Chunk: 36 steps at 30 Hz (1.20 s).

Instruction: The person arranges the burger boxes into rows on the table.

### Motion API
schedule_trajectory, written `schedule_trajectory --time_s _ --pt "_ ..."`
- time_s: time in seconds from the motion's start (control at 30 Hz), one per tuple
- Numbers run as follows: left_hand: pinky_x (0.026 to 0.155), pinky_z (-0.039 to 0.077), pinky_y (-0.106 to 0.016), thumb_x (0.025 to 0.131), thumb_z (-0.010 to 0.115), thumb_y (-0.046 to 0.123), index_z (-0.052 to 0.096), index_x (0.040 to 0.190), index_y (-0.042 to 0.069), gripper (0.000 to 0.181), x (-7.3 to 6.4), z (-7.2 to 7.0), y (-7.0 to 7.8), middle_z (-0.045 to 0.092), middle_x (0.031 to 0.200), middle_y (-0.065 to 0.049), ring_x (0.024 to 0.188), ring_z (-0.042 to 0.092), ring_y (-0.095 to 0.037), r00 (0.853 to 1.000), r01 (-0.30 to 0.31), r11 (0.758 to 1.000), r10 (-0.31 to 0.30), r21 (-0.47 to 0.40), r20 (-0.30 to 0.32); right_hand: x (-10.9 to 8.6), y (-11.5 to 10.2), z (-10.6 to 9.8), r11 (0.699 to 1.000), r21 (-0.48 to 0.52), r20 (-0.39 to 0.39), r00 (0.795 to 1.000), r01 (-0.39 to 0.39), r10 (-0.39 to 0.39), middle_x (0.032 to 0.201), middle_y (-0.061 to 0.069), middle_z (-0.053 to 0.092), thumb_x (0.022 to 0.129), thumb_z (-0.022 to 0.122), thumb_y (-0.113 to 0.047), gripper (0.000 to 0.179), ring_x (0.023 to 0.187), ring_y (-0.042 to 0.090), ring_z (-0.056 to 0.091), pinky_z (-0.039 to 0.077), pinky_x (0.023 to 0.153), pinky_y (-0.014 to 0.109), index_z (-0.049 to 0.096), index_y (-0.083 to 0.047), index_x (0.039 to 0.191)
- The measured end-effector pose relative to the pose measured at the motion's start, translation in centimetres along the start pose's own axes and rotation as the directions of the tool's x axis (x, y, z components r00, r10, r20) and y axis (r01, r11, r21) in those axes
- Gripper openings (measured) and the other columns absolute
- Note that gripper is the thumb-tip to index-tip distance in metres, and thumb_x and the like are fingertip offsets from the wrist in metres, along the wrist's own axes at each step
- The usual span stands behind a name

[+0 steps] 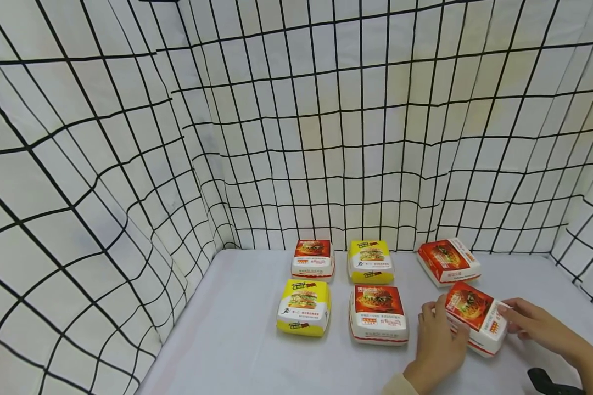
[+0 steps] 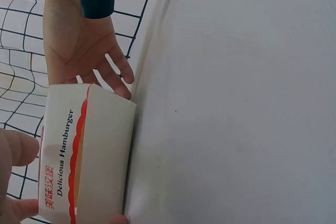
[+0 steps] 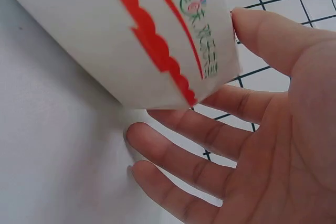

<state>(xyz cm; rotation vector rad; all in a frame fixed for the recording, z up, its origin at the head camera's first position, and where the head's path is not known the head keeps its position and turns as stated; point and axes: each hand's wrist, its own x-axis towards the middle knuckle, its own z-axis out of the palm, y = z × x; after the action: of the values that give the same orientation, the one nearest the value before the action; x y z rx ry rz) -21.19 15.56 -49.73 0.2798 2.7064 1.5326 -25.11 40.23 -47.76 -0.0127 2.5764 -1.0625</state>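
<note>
A red-and-white hamburger box point(image 1: 479, 315) with a burger picture on its lid sits at the right, turned at an angle between both hands. My left hand point(image 1: 437, 343) holds its left corner, fingers along one side and thumb at the front. At the opposite end, my right hand point(image 1: 536, 323) has its thumb against the upper edge. The right wrist view shows that thumb on the box point(image 3: 173, 40) and the index finger at its corner, while the other fingers stretch below. Whether the box is lifted off the cloth I cannot tell.
Another red box point(image 1: 449, 262) stands just behind the held one. To the left are two yellow boxes point(image 1: 303, 307) point(image 1: 370, 262) and two more red ones point(image 1: 378, 314) point(image 1: 313, 260), on a white-covered table point(image 1: 227, 340). White walls with black grid lines point(image 1: 326, 137) enclose the back and sides.
</note>
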Motion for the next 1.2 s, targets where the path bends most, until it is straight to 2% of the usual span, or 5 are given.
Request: schedule_trajectory --time_s 0.33,0.63,0.87,1.03,1.2 --pt "0.091 0.049 -0.028 0.085 0.078 0.031 0.051 0.138 0.03 0.059 -1.3 0.1 1.5 0.042 0.124 0.007 0.115 0.041 -0.007 0.988 0.031 0.999 -0.025 0.037 -0.151 -0.3 -0.6 -0.1 1.0 -0.02 -0.121 0.992 0.017 -0.02 0.138 0.041 0.048 0.11 0.033 -0.049 0.074 0.11 0.034 0.065 0.058 0.08 0.039 0.034 0.016 0.144" --pt "0.095 0.051 -0.035 0.083 0.081 0.039 0.047 0.133 0.034 0.061 -1.7 0.7 2.3 0.039 0.121 0.009 0.109 0.042 -0.006 0.978 0.203 0.979 -0.202 0.012 -0.056 -0.2 -0.6 0.1 0.998 -0.024 -0.125 0.991 0.053 -0.056 0.143 0.039 0.045 0.11 0.035 -0.049 0.071 0.113 0.032 0.061 0.057 0.08 0.035 0.036 0.012 0.146" --pt "0.096 0.051 -0.038 0.083 0.081 0.041 0.046 0.136 0.031 0.065 -1.5 0.7 1.9 0.042 0.123 0.007 0.11 0.046 -0.009 0.979 0.202 0.978 -0.199 0.048 -0.053 0.0 -0.6 0.3 0.998 -0.017 -0.116 0.991 0.059 -0.06 0.144 0.038 0.046 0.11 0.033 -0.05 0.071 0.107 0.014 0.061 0.058 0.081 0.037 0.04 0.011 0.145" --pt "0.096 0.051 -0.036 0.081 0.081 0.041 0.045 0.139 0.034 0.068 -1.2 0.7 1.4 0.045 0.123 0.006 0.113 0.048 -0.01 0.983 0.167 0.982 -0.159 0.094 -0.088 0.0 -0.8 0.4 0.998 -0.007 -0.092 0.994 0.055 -0.056 0.144 0.038 0.047 0.111 0.03 -0.049 0.07 0.107 0.013 0.059 0.054 0.079 0.035 0.042 0.01 0.145" --pt "0.098 0.051 -0.037 0.082 0.079 0.042 0.042 0.146 0.037 0.075 -1.3 0.7 1.2 0.043 0.126 0.008 0.117 0.048 -0.009 0.985 0.165 0.984 -0.16 0.069 -0.066 -0.1 -1.0 0.6 0.998 0.033 -0.06 0.997 0.05 -0.048 0.143 0.037 0.049 0.111 0.031 -0.048 0.068 0.101 0.011 0.058 0.052 0.077 0.034 0.039 0.01 0.147"
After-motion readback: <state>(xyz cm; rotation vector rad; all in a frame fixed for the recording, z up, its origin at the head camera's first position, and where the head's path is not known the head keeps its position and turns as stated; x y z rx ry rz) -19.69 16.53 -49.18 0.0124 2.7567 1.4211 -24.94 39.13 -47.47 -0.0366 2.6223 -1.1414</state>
